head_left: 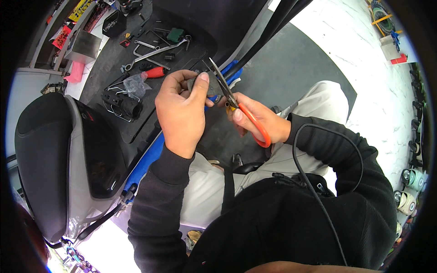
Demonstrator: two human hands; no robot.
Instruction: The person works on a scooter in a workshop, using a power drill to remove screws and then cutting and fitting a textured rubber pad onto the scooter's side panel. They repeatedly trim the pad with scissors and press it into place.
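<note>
My left hand [182, 109] is closed at the centre, thumb pressed on a small dark grey piece [209, 84] that I cannot identify. A small blue piece [214, 98] shows below that thumb. My right hand [255, 118] is closed on orange-handled scissors [253, 123], whose metal blades are slightly apart and point up and left beside the dark piece. A small brass-coloured ring [227, 104] shows by my right fingers; what it belongs to is unclear.
A dark mat [296, 59] holds several wrenches [148, 57], a red-handled tool [155, 72], a clear plastic bag [136, 85] and a black bracket [119, 103]. A scooter seat [45, 154] is at left, a steel box [83, 46] at upper left. Several small scooters [405, 202] line the right edge.
</note>
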